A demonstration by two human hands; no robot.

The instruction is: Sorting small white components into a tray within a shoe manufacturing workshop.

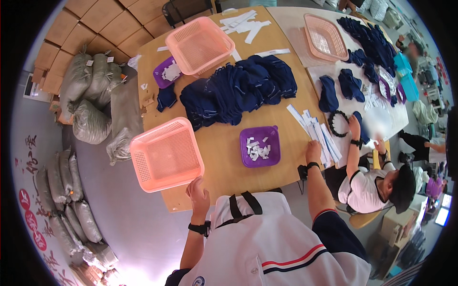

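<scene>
My left hand (197,193) is at the near right corner of a pink plastic basket (196,177), fingers stretched out and apart; whether they touch its rim I cannot tell. Over to the right, my right hand (313,151) lies at the left edge of a fanned bunch of white printed strips (318,136). Its fingers are curled, and what they grip, if anything, is hidden. Between my hands stands a purple bowl (245,159) with small white cut pieces (258,149) inside. Beyond it, a long heap of navy blue cloth pieces (234,93) covers the middle of the wooden table (219,176).
A second pink basket (200,45) and a purple bowl of white scraps (167,74) stand at the back left. On the adjoining table are another basket (326,38) and navy cloth (367,40). A seated co-worker (367,188) works close on my right. Stuffed sacks (90,78) line the left.
</scene>
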